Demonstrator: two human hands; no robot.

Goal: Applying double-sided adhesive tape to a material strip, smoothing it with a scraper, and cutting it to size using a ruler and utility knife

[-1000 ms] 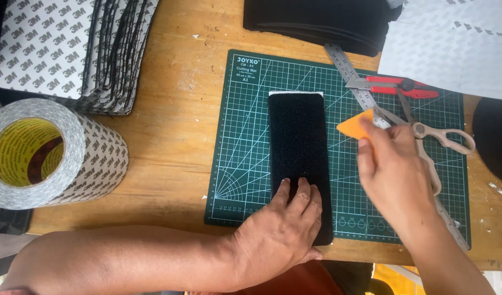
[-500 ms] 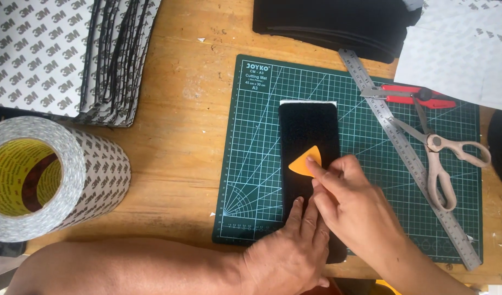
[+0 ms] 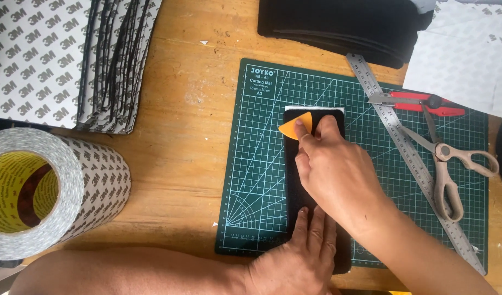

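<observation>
While your right hand [image 3: 338, 175] pinches the orange wedge-shaped scraper [image 3: 295, 125], its fingers [image 3: 303, 131] are narrow, closed on the scraper's near corner, tip pressed flat on the black strip [image 3: 308, 196].

- Strip lies on the green cutting mat [image 3: 262, 164]; long axis runs straight away from you. Far end, with a white edge showing, sits just beyond the right fingers.
- Your left hand [image 3: 300, 262] lies flat on the near end, fingers [image 3: 315, 229] spread slightly, holding nothing, only pinning the strip down.
- Right hand is nearer the far end; left is nearer the near end.
- Right of the right fingers: steel ruler [image 3: 409, 153] lying diagonal, red-handled cutter [image 3: 420, 101], beige-handled scissors [image 3: 447, 164].
- Left of the left fingers, on the wooden bench [image 3: 180, 136]: large tape roll [image 3: 49, 191], white liner with grey printed pattern, yellow core.
- Beyond it: stack of sheets [image 3: 70, 60], same patterned white backing. Black pile [image 3: 338, 27] past the mat.
</observation>
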